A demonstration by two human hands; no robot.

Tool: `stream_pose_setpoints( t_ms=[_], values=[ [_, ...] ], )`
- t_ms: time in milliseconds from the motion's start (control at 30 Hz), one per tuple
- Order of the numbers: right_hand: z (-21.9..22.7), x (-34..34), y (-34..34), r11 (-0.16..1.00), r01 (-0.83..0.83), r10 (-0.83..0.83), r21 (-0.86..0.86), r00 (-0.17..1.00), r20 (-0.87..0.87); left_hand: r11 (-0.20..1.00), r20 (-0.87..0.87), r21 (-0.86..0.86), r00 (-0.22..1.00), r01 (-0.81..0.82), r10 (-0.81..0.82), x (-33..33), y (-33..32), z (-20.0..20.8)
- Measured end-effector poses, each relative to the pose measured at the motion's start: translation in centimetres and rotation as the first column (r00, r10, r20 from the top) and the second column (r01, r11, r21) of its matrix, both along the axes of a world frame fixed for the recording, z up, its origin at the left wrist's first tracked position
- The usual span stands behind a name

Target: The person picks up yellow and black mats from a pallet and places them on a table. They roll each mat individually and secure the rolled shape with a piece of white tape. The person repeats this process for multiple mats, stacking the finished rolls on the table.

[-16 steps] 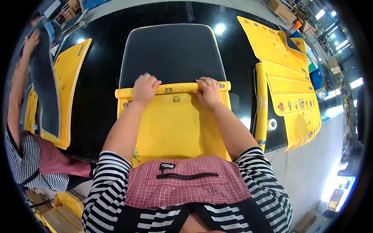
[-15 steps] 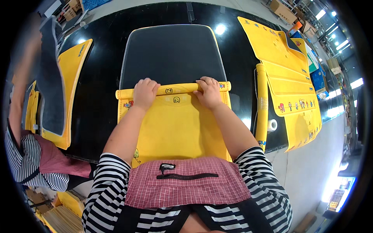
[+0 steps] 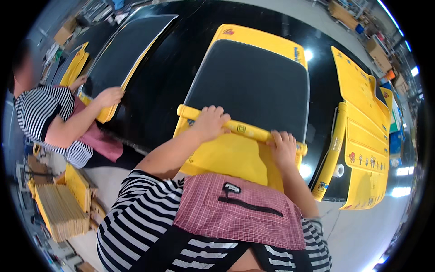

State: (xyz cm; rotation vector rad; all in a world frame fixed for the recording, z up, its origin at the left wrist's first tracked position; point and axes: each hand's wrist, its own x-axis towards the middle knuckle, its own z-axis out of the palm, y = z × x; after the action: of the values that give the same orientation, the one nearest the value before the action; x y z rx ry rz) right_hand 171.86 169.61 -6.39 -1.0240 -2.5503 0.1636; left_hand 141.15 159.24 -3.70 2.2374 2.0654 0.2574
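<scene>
The left hand (image 3: 210, 122) and right hand (image 3: 284, 147) grip, fingers curled over, a yellow mat roll (image 3: 247, 129) lying crosswise beneath both; dark backing (image 3: 253, 81) extends beyond.

Table (image 3: 181, 50), centre: upper mat (image 3: 253, 86) on lower mat (image 3: 260, 35); lower one sticks out past its far end and its near end. Roll (image 3: 242, 128) crosses the upper mat's near end, side to side. Left hand (image 3: 210, 123) on roll's left part, right hand (image 3: 283, 145) near its right end. Toward table's right edge: tube (image 3: 334, 149), then tape roll (image 3: 338, 170) just right of it, then spread mats (image 3: 364, 133). Toward left edge: side mat (image 3: 127, 54), co-worker (image 3: 45, 111) at its near end, hands on it. Off near edge, lower left: stack (image 3: 63, 208).
</scene>
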Motion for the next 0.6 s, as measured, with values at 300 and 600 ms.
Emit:
stream_pose_setpoints(
  t_ms=[300,600],
  values=[
    [1.9,3.1,-6.9,0.999,-0.036,0.039,-0.040,0.997,0.067,0.995,0.176,0.051,0.980,0.089,-0.096,2.9,-7.9,-0.2],
    [0.4,-0.1,1.7,0.998,0.068,-0.068,-0.015,0.997,0.035,0.999,0.076,0.051,0.997,0.003,-0.007,5.0,1.3,-1.6]
  ],
)
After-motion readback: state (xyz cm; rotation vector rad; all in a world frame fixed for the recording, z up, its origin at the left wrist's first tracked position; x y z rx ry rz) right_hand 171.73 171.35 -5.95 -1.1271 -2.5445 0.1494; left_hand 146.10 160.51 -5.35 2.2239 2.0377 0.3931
